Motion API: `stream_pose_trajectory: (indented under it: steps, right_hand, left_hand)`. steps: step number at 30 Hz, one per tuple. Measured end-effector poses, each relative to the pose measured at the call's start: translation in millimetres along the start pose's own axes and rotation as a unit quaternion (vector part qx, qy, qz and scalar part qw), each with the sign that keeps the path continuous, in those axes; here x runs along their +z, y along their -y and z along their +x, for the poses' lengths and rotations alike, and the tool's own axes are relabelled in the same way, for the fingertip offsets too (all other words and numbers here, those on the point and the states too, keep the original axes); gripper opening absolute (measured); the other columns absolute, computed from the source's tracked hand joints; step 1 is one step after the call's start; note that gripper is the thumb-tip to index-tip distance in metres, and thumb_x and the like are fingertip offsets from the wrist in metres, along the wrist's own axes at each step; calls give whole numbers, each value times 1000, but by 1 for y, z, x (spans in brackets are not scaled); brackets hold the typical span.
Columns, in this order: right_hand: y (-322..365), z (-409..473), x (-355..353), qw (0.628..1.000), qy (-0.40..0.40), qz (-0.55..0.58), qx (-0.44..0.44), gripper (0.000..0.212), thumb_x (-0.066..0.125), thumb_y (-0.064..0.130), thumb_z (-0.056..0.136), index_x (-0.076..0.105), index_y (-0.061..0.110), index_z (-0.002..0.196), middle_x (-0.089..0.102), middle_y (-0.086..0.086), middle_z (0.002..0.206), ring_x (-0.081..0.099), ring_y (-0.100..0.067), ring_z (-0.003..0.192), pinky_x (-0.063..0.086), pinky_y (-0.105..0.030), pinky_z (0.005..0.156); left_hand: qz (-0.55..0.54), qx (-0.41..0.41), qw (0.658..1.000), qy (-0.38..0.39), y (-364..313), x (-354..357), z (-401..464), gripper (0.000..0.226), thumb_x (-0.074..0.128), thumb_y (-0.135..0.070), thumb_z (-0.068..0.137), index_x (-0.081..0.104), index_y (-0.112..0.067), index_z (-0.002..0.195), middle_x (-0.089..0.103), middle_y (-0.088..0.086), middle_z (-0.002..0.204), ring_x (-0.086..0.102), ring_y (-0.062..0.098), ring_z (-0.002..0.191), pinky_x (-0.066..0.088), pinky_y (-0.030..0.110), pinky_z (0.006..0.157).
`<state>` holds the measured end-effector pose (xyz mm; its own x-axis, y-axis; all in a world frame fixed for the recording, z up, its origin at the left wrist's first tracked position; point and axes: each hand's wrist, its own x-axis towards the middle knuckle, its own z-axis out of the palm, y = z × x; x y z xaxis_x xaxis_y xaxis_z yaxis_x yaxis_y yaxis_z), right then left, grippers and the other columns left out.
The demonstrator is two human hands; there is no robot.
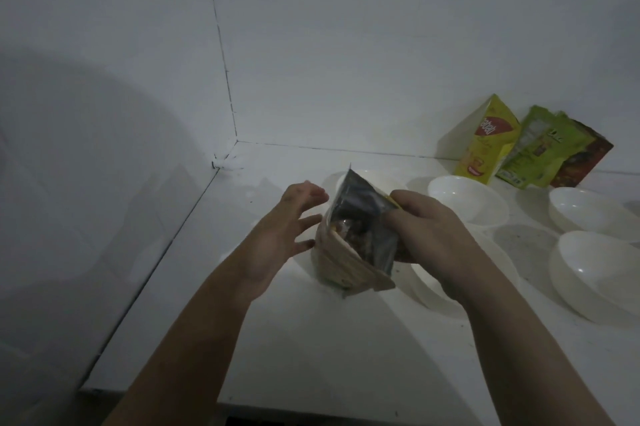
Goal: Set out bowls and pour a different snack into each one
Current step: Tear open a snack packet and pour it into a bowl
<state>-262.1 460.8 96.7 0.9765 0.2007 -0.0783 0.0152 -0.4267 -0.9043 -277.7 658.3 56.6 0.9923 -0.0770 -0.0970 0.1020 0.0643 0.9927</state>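
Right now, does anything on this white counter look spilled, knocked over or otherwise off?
Nothing looks spilled. The three snack packets lean against the wall at the back right. The visible white bowls sit upright and empty. The right hand grips the opened beige pouch.

White counter [311, 339], bowls [465, 199], snack packets [485, 145]

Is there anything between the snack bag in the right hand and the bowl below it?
Nothing visible. The right hand holds the opened snack bag above the near bowl; the left hand hovers open beside the bag.
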Motion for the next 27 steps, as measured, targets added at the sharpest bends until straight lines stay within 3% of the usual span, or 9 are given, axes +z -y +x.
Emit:
stream_pose_trajectory:
  steps: [4,7,10,12,14,16,18,22,27]
  right_hand:
    - [7,-3,1,998,-42,4,-52,20,49,9,90,47,-10,86,51,-22,77,50,-22,67,50,-21,51]
    - [13,-7,6,994,-52,-18,-97,18,50,10,91,46,-5,81,47,-23,77,45,-20,66,46,-27,53]
    - [17,-8,10,989,-53,-37,-136,18,51,13,92,49,1,78,50,-15,75,48,-26,66,42,-33,60]
    - [19,-8,14,985,-48,-56,-153,19,51,17,93,54,3,80,55,-11,77,53,-28,73,41,-29,59]
    - [21,-6,17,982,-42,-72,-167,22,51,20,94,56,3,82,56,-13,79,52,-27,72,36,-22,53]
    - [22,-4,18,978,-50,-98,-179,24,53,21,94,56,3,80,56,-14,77,51,-22,62,33,-17,50]
    - [21,1,14,965,-89,-148,-196,26,56,22,93,58,5,74,57,-8,73,56,-13,65,41,-16,54]
    - [12,8,10,960,-118,-172,-186,27,56,28,90,57,10,70,58,-3,77,62,-20,73,54,-43,66]
    - [6,16,-2,965,3,-247,-86,30,55,38,88,70,14,81,67,1,88,64,-20,79,55,-42,74]
  left_hand:
    - [-16,-129,977,-167,26,1,19,49,41,-46,101,46,-13,137,50,7,141,49,30,127,40,49,108]
    - [-112,-192,961,-163,51,-3,27,43,40,-36,104,52,-4,131,57,15,130,56,34,117,48,45,97]
    - [-150,-161,962,-163,60,-6,30,28,41,-16,104,64,-2,108,66,15,102,63,29,96,55,34,72]
    - [-156,-136,966,-156,63,-6,34,28,38,-9,104,64,-2,111,69,15,97,65,26,90,57,31,64]
    - [-198,-118,962,-144,62,-10,39,36,30,-11,105,63,-2,115,72,15,96,67,29,91,60,34,67]
    - [-216,-80,964,-132,62,-15,44,44,22,-16,107,63,-3,116,71,17,106,64,35,104,56,46,86]
    - [-229,-33,962,-141,62,-17,50,48,18,-18,108,64,-5,113,69,16,108,61,37,108,47,52,95]
    - [-242,-10,957,-160,61,-20,64,43,20,-10,107,58,-9,88,69,4,76,60,24,78,56,31,61]
    - [-242,6,956,-168,62,-12,80,45,13,-7,106,53,-7,85,70,0,62,59,27,74,56,27,49]
